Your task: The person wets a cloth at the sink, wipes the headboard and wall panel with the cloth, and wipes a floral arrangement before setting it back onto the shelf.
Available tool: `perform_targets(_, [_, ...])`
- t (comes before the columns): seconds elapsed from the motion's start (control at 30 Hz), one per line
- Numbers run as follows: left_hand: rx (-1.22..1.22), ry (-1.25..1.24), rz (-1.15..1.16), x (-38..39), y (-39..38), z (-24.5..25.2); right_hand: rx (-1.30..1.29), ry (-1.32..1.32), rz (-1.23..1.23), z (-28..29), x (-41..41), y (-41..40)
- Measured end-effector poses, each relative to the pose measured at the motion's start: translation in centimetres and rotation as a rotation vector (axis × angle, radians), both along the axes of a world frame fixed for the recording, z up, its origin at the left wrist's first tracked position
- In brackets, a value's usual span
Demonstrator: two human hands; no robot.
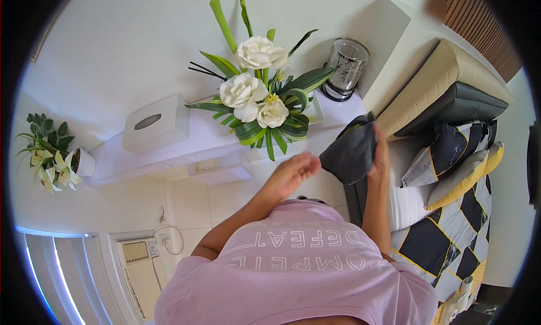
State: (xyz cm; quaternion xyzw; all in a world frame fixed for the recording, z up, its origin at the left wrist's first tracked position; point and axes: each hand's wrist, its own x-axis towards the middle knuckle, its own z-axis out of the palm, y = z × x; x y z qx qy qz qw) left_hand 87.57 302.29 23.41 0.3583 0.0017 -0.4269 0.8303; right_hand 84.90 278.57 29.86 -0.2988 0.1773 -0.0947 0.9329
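Note:
My right hand [381, 153] grips a dark grey folded cloth [351, 151] by its right side. The cloth hangs bunched, with a bit of yellow at its upper fold. My left hand [294, 175] is at the cloth's lower left corner, palm turned inward and fingers loosely extended. Its fingertips are blurred, and whether they touch the cloth I cannot tell. Just beyond both hands runs a white wall shelf [169, 158]. On it stands an arrangement of white artificial flowers [255, 94] with long green leaves.
A glass-shaded table lamp [345, 69] stands at the shelf's right end. A white tissue box [156, 124] and a potted lily plant [84, 162] are further left. To my right is a bed with patterned bedding [427, 244], cushions [458, 177] and a padded headboard [427, 84].

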Motion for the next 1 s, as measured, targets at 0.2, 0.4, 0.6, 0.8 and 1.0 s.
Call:
perform_targets(0.2, [-0.487,0.220,0.359,2.9,-0.5,-0.7,-1.474,-0.429,-0.127,2.0,1.0,6.5])
perform_targets(0.4, [-0.444,0.392,0.491,3.7,-0.7,-0.4,-1.978,-0.528,0.039,-0.2,3.7,10.1])
perform_targets(0.6, [-0.278,0.379,0.487,4.5,-0.6,0.3,-1.698,-0.488,-0.118,-2.9,3.2,7.9])
perform_targets(0.8, [-0.258,0.344,0.480,4.9,0.1,0.7,-1.137,-0.133,-0.117,-3.2,4.0,6.5])
perform_targets(1.0, [-0.310,0.125,0.394,4.9,-0.2,1.0,-1.054,-0.120,0.090,-4.3,4.7,9.7])
